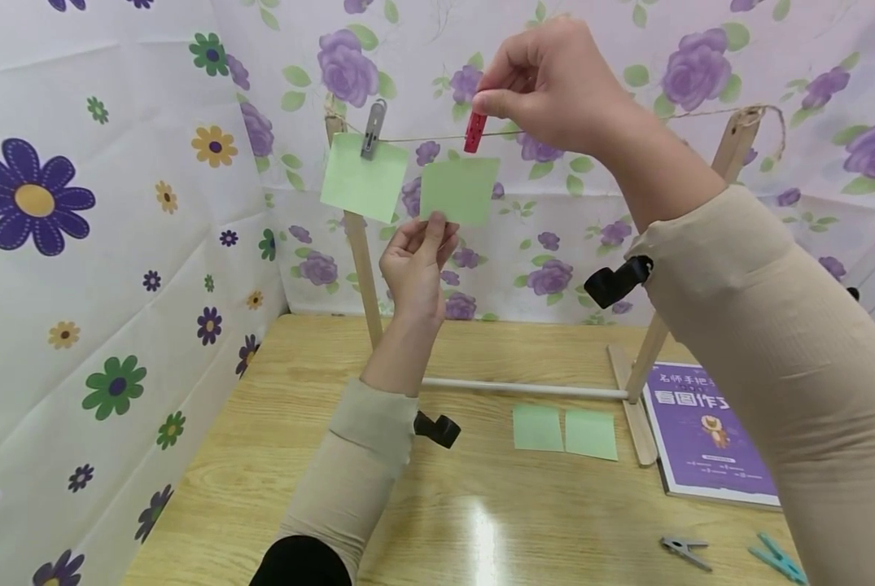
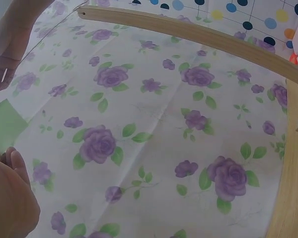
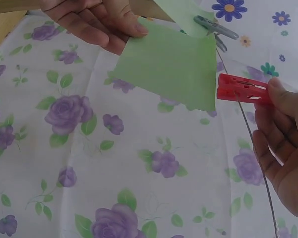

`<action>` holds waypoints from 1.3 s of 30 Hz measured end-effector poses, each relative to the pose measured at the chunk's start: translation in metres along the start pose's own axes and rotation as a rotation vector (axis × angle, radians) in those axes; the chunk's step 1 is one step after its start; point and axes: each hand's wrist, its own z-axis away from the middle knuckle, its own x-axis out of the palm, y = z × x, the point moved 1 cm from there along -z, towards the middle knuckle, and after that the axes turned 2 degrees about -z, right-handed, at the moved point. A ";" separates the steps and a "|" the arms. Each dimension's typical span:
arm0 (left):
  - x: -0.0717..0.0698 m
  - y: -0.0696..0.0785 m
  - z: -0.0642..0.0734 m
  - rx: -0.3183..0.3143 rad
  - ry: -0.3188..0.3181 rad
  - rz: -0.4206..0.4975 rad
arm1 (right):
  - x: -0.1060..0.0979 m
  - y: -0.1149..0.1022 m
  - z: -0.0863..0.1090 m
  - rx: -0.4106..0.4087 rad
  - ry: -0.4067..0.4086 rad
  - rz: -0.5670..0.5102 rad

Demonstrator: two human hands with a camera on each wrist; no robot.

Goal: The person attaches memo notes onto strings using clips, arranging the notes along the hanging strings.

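Note:
My left hand [image 1: 417, 264] pinches the lower edge of a green paper square [image 1: 459, 189], held up below the string [image 1: 437, 138]. Above it, my right hand [image 1: 554, 85] pinches a red clothespin [image 1: 475, 130] between thumb and fingers. In the right wrist view the red clothespin [image 3: 243, 89] overlaps the string, its tips close to the edge of the paper [image 3: 169, 64]. To the left, a grey clothespin [image 1: 373, 130] holds another green paper square [image 1: 364, 177] on the string. The left wrist view shows only a corner of the held paper [image 2: 7, 121].
Wooden posts [image 1: 364, 277] carry the string, joined by a white rod [image 1: 525, 389]. Two green squares [image 1: 538, 428] lie on the table [image 1: 261, 456]. At the right are a purple book [image 1: 708, 439], a grey clothespin [image 1: 684, 550] and a teal clothespin [image 1: 777, 558]. Floral cloth hangs behind.

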 end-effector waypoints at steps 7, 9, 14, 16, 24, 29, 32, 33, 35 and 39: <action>0.003 0.003 -0.002 -0.039 0.000 0.026 | 0.002 -0.001 -0.003 -0.011 -0.001 -0.026; 0.003 0.003 -0.002 -0.046 0.003 0.033 | 0.004 -0.001 -0.004 -0.014 -0.006 -0.029; 0.004 0.001 -0.003 -0.051 0.003 0.043 | 0.006 -0.003 -0.004 -0.008 -0.024 -0.024; 0.005 0.000 -0.003 -0.048 0.003 0.048 | 0.007 -0.004 -0.004 -0.002 -0.036 -0.014; 0.007 0.000 -0.002 -0.036 -0.006 0.071 | 0.010 -0.007 -0.005 -0.024 -0.080 0.038; 0.007 -0.003 -0.002 -0.035 -0.012 0.078 | 0.012 -0.007 -0.004 -0.029 -0.121 0.036; 0.007 -0.003 -0.002 -0.032 -0.011 0.083 | 0.011 -0.006 -0.005 -0.024 -0.142 0.036; 0.007 -0.003 -0.002 -0.031 -0.010 0.086 | 0.011 -0.006 -0.005 -0.020 -0.149 0.036; 0.006 -0.003 -0.002 -0.032 -0.009 0.088 | 0.010 -0.005 -0.005 -0.010 -0.161 0.032; 0.006 -0.004 -0.003 -0.041 -0.008 0.096 | 0.010 -0.005 -0.004 -0.008 -0.175 0.015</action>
